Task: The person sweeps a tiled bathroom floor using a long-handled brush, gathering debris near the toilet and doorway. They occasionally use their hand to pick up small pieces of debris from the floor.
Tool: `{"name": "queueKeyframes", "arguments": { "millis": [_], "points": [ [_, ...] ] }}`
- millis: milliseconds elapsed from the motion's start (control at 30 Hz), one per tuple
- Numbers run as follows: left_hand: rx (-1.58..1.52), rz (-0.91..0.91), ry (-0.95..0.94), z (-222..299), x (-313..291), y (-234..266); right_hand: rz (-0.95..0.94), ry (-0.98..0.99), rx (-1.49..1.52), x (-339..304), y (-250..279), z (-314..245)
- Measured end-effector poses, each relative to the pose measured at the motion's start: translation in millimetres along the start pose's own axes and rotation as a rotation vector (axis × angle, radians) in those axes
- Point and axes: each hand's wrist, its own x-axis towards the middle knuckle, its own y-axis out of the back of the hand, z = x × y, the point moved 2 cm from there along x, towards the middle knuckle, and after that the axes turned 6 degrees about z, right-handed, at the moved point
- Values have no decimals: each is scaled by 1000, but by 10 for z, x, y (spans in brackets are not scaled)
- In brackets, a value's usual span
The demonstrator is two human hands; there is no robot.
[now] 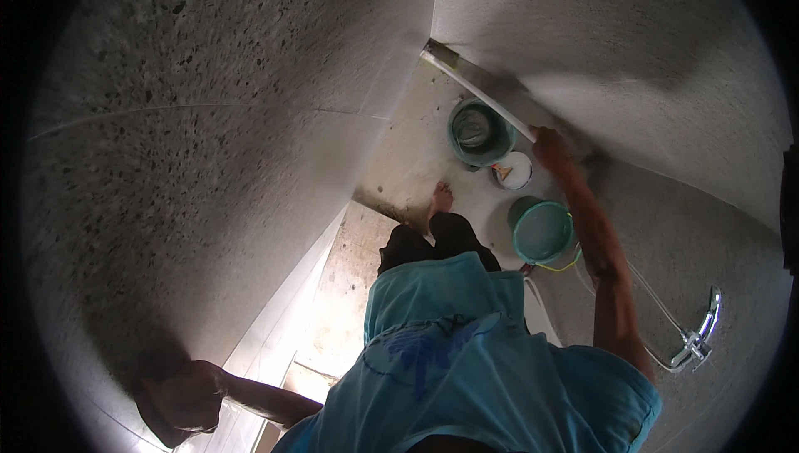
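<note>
My right hand (549, 148) is closed round one end of a long white pole (478, 95). The pole slants away to the far floor corner, where its tip lies close to the meeting of the walls. Low on the left, my left hand (187, 396) is against the grey wall (208, 203), its fingers curled in shadow. A dark flat shape (156, 421) shows under that hand; I cannot make out what it is. Beneath the pole stands a dark green bucket (456, 143) with grey material inside.
Beside the green bucket sits a white tub (518, 172) with a small tool on it. Nearer is a teal bucket (518, 237) of greyish liquid with a yellow handle. A chrome tap (697, 341) with a hose juts from the right wall. My bare foot (442, 198) stands near a ledge (349, 253).
</note>
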Motion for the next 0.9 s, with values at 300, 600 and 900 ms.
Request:
{"name": "queueKeyframes", "arguments": {
  "millis": [300,600,900],
  "points": [
    [217,-102,-81,-2,-38,47,-452,-651,700,-417,457,39],
    [136,-44,-128,-108,-120,57,-450,-613,958,-591,98,-359],
    [72,65,-181,-107,-92,1,25,102,64,-136,-607,288]
  ]
}}
